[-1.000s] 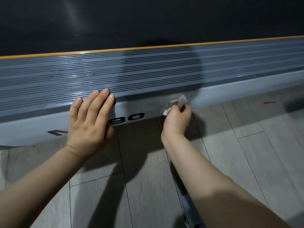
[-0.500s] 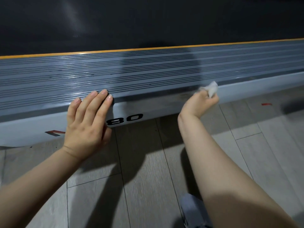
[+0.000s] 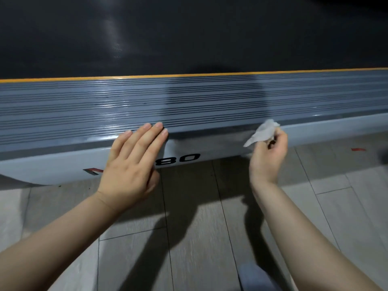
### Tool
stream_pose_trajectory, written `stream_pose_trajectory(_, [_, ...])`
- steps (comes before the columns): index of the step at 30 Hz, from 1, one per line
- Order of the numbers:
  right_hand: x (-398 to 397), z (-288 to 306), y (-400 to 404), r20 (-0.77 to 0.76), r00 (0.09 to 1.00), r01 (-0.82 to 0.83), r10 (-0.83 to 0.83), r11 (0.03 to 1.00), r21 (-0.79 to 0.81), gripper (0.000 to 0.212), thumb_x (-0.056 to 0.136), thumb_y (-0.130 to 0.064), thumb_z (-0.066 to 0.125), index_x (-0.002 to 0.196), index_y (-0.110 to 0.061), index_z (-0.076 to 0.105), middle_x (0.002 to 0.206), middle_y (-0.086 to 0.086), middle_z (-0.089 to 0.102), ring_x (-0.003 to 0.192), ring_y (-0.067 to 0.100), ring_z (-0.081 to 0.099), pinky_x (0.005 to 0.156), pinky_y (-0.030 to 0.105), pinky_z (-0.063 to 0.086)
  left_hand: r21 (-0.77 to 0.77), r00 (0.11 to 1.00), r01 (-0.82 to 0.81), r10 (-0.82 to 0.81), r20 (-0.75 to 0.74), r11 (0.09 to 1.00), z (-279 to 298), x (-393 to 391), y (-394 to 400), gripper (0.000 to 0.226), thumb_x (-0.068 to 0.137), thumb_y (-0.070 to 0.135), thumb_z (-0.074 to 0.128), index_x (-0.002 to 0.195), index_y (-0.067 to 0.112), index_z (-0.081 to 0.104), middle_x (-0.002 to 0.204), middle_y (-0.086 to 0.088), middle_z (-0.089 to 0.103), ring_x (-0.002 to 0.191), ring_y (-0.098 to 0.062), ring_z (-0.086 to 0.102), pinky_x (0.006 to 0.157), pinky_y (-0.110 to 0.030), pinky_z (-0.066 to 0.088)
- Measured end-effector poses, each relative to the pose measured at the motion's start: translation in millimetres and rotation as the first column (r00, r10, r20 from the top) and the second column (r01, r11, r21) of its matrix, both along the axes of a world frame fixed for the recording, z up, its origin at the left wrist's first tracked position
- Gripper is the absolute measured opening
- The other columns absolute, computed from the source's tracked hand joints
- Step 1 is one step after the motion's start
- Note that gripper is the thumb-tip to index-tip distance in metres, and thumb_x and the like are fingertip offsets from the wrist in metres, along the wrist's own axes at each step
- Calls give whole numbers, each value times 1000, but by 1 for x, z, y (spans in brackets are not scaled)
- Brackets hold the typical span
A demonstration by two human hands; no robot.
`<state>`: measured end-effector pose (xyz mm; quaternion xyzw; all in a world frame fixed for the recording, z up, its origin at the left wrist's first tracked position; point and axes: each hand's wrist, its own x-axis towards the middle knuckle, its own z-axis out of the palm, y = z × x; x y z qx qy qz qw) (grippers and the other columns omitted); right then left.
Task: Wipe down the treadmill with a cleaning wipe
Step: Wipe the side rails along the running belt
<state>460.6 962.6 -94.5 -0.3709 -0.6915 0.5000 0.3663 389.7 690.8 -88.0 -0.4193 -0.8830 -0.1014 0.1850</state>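
My left hand (image 3: 132, 162) lies flat on the treadmill (image 3: 210, 106) rail at centre frame; my right hand (image 3: 269, 153) pinches the crumpled wipe (image 3: 262, 133), seemingly touching the rail's edge.

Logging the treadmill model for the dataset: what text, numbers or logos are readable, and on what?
"80": black digits on the treadmill's pale side rail. Anything before them is hidden behind the left hand.
Red and dark chevron mark on the same rail, left of that hand: a logo, not text; part of it is covered.
Small red mark on the floor at right: no readable text.
Nothing else readable.
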Motion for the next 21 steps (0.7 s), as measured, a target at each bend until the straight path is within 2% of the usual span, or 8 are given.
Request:
stream_pose_trajectory(2, [6, 18, -22, 210, 931, -358, 300, 865, 352, 14, 89, -6, 58, 103, -6, 56, 109, 12, 49, 93, 13, 49, 85, 18, 43, -52, 996, 62, -59, 61, 997, 8, -3, -9, 76, 76, 16, 44, 151, 6, 35, 159, -10, 30, 147, -26, 28, 120, -43, 17])
stream_pose_trajectory(4, [2, 26, -43, 495, 756, -655, 429, 486, 579, 18, 84, -1, 61, 102, -1, 58, 105, 14, 49, 94, 22, 48, 86, 30, 44, -76, 991, 87, -79, 109, 993, 16, -6, -24, 77, 75, 18, 43, 151, 6, 35, 159, -9, 29, 148, -25, 26, 121, -42, 17])
stream_pose_trajectory(6, [-5, 32, -66, 634, 620, -772, 463, 214, 599, 20, 85, -2, 58, 105, -1, 61, 102, 15, 53, 92, 29, 51, 86, 39, 46, -53, 987, 32, -24, 157, 998, 22, -8, -47, 78, 74, 18, 44, 150, 6, 35, 159, -9, 30, 148, -26, 25, 121, -44, 17])
stream_pose_trajectory(10, [-34, 55, -115, 589, 609, -740, 532, 112, 664, 20, 90, -5, 58, 109, 0, 66, 105, 16, 58, 95, 32, 54, 89, 43, 45, 39, 972, -144, 134, 192, 989, 30, -16, -108, 75, 76, 19, 47, 149, 9, 38, 157, -4, 34, 148, -22, 26, 121, -47, 16])
stream_pose_trajectory(14, [-82, 68, -187, 559, 587, -789, 585, 258, 558, 25, 89, -3, 63, 113, -8, 64, 126, 11, 55, 114, 27, 50, 95, 36, 44, 217, 913, -376, 320, 252, 901, 33, -29, -173, 70, 76, 19, 49, 145, 11, 43, 152, -3, 41, 145, -21, 31, 119, -51, 20])
stream_pose_trajectory(16, [-100, 64, -231, 590, 520, -838, 618, 232, 495, 31, 92, -6, 57, 123, -8, 62, 137, 12, 53, 127, 27, 48, 104, 37, 42, 323, 870, -479, 393, 298, 816, 29, -38, -202, 62, 81, 18, 47, 142, 9, 46, 148, -5, 45, 141, -23, 36, 116, -53, 25])
stream_pose_trajectory(19, [-121, 58, -293, 660, 399, -829, 636, -59, 557, 43, 97, -21, 40, 133, -3, 57, 140, 20, 52, 131, 35, 48, 114, 40, 31, 492, 810, -585, 437, 390, 645, 23, -48, -238, 50, 90, 18, 42, 138, 7, 49, 143, -6, 49, 135, -23, 43, 114, -46, 30])
stream_pose_trajectory(21, [-135, 64, -331, 740, 255, -820, 622, -266, 506, 50, 99, -31, 36, 141, -6, 49, 147, 18, 46, 137, 33, 42, 116, 40, 26, 579, 733, -681, 405, 547, 448, 22, -51, -254, 46, 94, 17, 37, 139, 10, 48, 141, -1, 51, 131, -14, 44, 113, -31, 31])
